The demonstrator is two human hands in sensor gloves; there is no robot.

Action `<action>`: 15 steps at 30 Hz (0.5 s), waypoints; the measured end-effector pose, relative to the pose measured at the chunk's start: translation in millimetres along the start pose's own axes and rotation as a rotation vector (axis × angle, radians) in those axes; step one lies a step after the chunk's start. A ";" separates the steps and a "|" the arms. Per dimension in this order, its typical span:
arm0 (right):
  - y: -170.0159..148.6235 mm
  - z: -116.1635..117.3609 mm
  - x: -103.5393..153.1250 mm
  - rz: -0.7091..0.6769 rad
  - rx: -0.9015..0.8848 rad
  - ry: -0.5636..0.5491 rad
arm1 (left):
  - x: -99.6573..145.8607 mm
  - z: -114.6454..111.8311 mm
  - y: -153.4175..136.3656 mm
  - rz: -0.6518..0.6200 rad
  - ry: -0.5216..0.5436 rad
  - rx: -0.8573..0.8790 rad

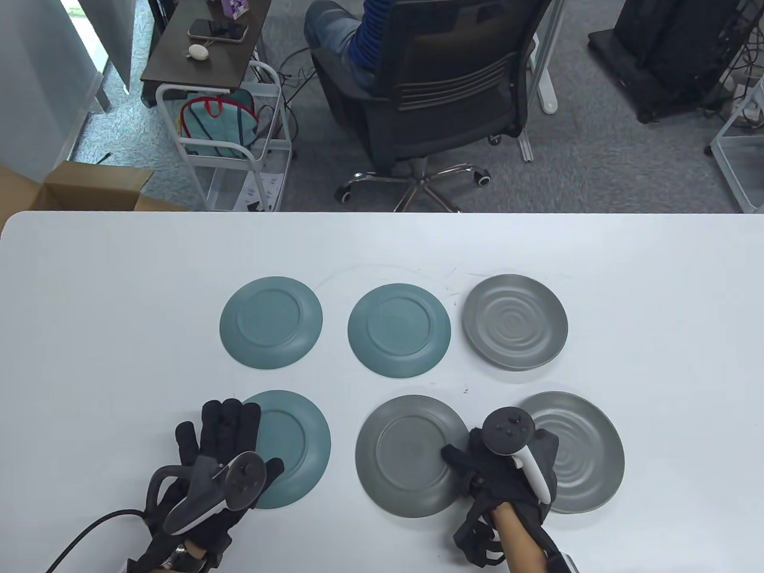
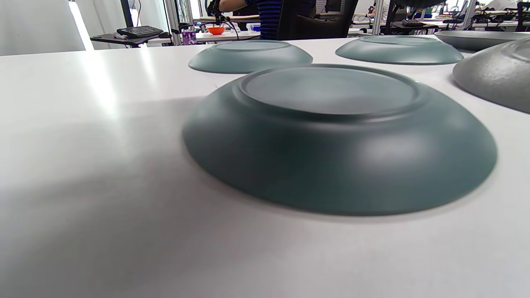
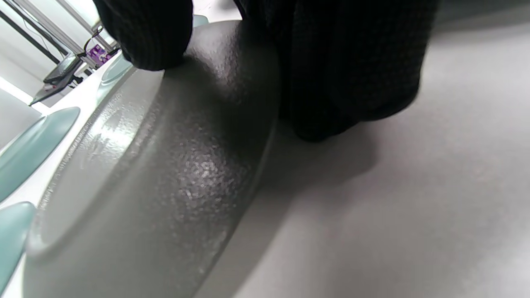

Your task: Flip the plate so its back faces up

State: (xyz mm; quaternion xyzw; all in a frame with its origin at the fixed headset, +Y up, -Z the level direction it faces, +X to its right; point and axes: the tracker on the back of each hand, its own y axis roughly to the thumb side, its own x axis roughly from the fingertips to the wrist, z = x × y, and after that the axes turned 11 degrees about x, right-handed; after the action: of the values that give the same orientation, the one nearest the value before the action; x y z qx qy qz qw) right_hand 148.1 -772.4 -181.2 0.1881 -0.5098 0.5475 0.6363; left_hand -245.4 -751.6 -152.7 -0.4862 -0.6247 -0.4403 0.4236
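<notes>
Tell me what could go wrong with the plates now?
The right hand presses on the rim of the grey plate lying back up; if it pushes sideways, that plate could slide into the ridged grey plate close beside it. The ridged plate is face up and partly hidden by the hand, so reaching for it might knock both. The left hand rests at the teal plate and could nudge it.

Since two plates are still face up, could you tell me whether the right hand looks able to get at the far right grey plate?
Probably yes: the far right grey plate lies bare, beyond the right hand, nothing between them.
</notes>
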 end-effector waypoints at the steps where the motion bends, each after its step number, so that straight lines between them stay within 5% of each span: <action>1: 1.3 -0.4 0.1 0.004 0.024 -0.006 | -0.1 -0.1 0.1 0.000 -0.001 0.000; 15: 15.1 -0.1 0.6 0.020 0.305 -0.081 | 0.3 -0.4 1.2 -0.004 -0.005 -0.001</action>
State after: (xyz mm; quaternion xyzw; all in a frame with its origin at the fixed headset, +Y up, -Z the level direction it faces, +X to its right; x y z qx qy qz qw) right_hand 134.6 -767.0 -185.4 0.2994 -0.4476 0.6170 0.5738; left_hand -244.3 -751.8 -152.2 -0.4863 -0.6266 -0.4403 0.4208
